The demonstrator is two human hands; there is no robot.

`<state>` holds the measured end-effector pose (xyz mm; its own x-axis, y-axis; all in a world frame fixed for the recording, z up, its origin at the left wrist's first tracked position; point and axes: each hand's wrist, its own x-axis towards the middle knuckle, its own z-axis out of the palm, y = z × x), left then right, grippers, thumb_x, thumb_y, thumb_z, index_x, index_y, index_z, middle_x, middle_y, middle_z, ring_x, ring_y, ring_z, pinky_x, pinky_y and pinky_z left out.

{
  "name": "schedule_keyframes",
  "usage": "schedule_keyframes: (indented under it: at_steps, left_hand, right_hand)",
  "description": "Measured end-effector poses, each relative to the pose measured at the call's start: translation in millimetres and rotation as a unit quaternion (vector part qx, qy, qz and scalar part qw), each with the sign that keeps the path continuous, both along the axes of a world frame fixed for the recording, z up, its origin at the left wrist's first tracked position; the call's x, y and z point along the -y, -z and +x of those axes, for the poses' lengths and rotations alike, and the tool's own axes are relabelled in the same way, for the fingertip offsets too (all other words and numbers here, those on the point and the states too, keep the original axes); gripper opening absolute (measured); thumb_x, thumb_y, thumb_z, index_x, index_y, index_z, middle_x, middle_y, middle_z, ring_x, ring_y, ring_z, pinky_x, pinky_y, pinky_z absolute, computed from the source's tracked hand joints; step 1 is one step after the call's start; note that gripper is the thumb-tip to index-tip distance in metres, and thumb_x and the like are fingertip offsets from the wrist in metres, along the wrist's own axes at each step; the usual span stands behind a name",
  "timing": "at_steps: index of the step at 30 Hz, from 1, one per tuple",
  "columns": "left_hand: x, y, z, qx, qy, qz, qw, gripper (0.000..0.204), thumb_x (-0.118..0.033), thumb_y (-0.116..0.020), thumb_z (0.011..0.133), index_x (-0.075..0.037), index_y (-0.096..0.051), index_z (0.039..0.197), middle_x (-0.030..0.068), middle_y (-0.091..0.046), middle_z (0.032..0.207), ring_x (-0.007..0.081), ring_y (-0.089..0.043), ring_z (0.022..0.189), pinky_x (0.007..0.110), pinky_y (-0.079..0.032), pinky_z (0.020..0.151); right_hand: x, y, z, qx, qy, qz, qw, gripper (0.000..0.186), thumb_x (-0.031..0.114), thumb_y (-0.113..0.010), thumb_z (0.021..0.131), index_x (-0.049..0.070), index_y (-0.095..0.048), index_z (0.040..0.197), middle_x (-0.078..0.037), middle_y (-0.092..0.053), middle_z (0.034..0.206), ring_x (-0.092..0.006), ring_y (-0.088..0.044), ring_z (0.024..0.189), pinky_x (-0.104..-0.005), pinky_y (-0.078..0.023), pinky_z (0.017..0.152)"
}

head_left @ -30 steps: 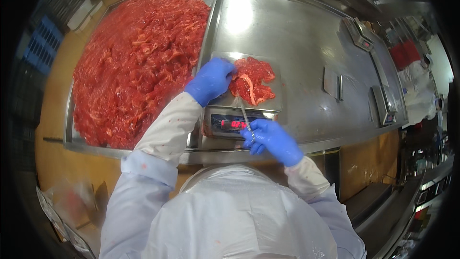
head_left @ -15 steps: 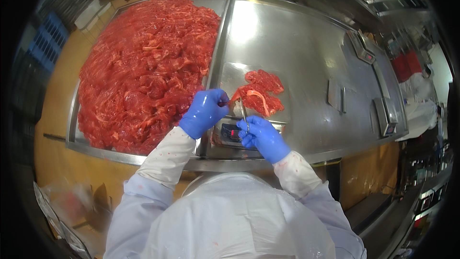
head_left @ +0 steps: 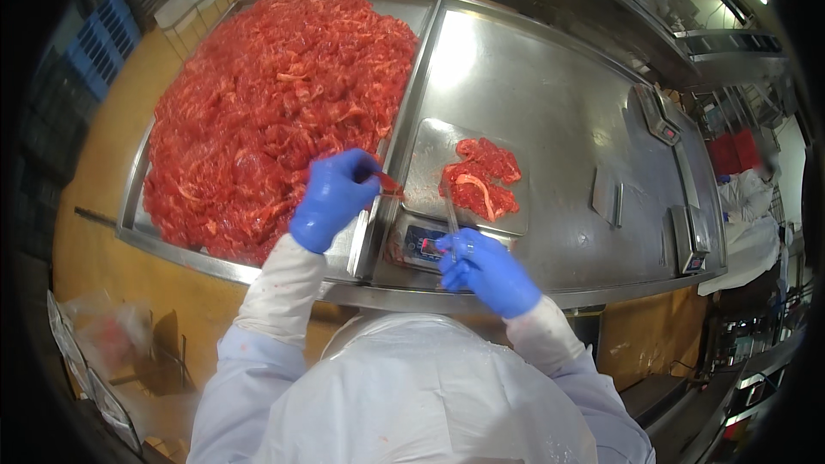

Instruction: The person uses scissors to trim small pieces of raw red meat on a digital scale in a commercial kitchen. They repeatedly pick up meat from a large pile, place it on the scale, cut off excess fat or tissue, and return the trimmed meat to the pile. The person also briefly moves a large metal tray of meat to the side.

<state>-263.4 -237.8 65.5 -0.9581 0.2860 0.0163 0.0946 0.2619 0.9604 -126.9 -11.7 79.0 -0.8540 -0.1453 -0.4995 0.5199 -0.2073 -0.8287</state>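
My left hand (head_left: pixel 331 202), in a blue glove, pinches a small strip of red meat (head_left: pixel 391 186) over the metal divider between the two tray sections. In my right hand (head_left: pixel 487 271), also blue-gloved, is a slim metal tool that looks like scissors (head_left: pixel 451 210), its tip pointing away from me beside the meat. Some slices of raw red meat (head_left: pixel 484 179), with a pale strip of fat, lie on the square steel platform of a scale (head_left: pixel 423 148). The scale's dark display panel (head_left: pixel 416 241) is partly behind my right hand.
A large heap of raw meat (head_left: pixel 275 94) fills most of the left tray section. To the right, the steel table (head_left: pixel 550 94) carries two more scales (head_left: pixel 658 116) and a small metal plate (head_left: pixel 607 198). Another person in white (head_left: pixel 746 198) is at the far right.
My left hand has moved left, taking the meat strip away from the slices on the scale. My right hand and scissors have drawn back slightly toward me.
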Motion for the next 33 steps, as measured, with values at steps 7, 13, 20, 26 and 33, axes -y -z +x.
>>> schedule_keyframes:
  at_steps: [7, 13, 20, 26, 33]
  left_hand:
    - [44, 58, -32, -0.169, -0.018, -0.437, 0.883, 0.023, -0.015, -0.072, 0.077, -0.008, -0.075, 0.098, 0.0221, -0.067, 0.117, 0.0397, -0.064, 0.106, 0.047, -0.052, 0.092]
    - [-38, 35, -32, -0.196, 0.077, -0.157, 0.965, 0.026, -0.012, -0.072, 0.082, -0.004, -0.072, 0.106, 0.0201, -0.068, 0.112, 0.0339, -0.067, 0.101, 0.041, -0.054, 0.088]
    - [-108, 46, -35, -0.226, 0.172, -0.132, 0.95, 0.021, -0.008, -0.07, 0.081, -0.001, -0.067, 0.101, 0.0185, -0.068, 0.091, 0.0322, -0.068, 0.085, 0.039, -0.054, 0.074]
    - [-86, 38, -34, -0.188, 0.118, -0.104, 0.969, 0.018, -0.006, -0.068, 0.076, 0.001, -0.068, 0.093, 0.0175, -0.066, 0.078, 0.0271, -0.066, 0.07, 0.036, -0.052, 0.066]
    - [-56, 34, -13, -0.087, 0.092, -0.058, 0.99, 0.015, -0.003, -0.071, 0.076, 0.001, -0.069, 0.091, 0.0043, -0.065, 0.07, 0.0052, -0.055, 0.065, 0.025, -0.047, 0.06]
  right_hand:
    - [-57, 7, 22, -0.066, 0.108, -0.059, 0.99, 0.034, 0.03, -0.055, 0.101, 0.0, -0.058, 0.117, -0.011, -0.066, 0.086, -0.0187, -0.068, 0.071, -0.0282, -0.056, 0.065]
    - [-52, 6, 25, -0.066, 0.07, 0.019, 0.995, 0.038, 0.033, -0.059, 0.1, -0.001, -0.057, 0.116, -0.012, -0.066, 0.087, -0.0187, -0.068, 0.069, -0.0275, -0.055, 0.065]
    - [-53, 31, 27, -0.017, 0.106, 0.076, 0.991, 0.036, 0.031, -0.061, 0.098, -0.001, -0.058, 0.114, -0.01, -0.065, 0.084, -0.0176, -0.067, 0.069, -0.0276, -0.054, 0.065]
    - [-27, 23, 30, -0.008, -0.007, 0.048, 0.999, 0.039, 0.036, -0.064, 0.096, 0.001, -0.057, 0.113, -0.01, -0.066, 0.085, -0.0182, -0.069, 0.071, -0.029, -0.056, 0.065]
    - [-10, 26, 29, 0.044, -0.055, -0.025, 0.997, 0.046, 0.042, -0.06, 0.098, 0.0, -0.057, 0.116, -0.013, -0.064, 0.092, -0.0186, -0.068, 0.074, -0.0278, -0.055, 0.065]
